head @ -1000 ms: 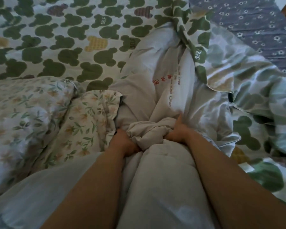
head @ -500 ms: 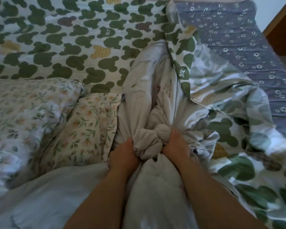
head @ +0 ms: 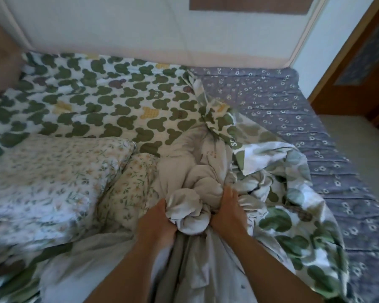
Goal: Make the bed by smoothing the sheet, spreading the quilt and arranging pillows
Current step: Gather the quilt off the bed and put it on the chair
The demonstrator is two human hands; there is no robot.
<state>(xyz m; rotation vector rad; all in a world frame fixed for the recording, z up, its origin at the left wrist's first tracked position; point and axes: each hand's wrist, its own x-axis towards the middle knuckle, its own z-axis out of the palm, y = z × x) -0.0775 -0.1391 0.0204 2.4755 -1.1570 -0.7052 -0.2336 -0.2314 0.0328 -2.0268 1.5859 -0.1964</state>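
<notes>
Hands lie closest, left hand (head: 160,221) and right hand (head: 225,213) side by side, both clamped on the bunched pale grey quilt with green mouse-head print (head: 190,200), whose twisted length runs straight away from them, between white floral pillow (head: 53,171) at left and blue-grey flowered sheet (head: 293,110) at right.

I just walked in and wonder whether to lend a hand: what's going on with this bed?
A person is partway through making it. Their left hand and right hand both grip a bunched wad of pale grey fabric, apparently the underside of the white quilt with green bear-shaped print. That quilt lies flat at the far left but is rumpled on the right, leaving the grey-blue flowered sheet bare there. Two floral pillows lie at the near left.
</notes>
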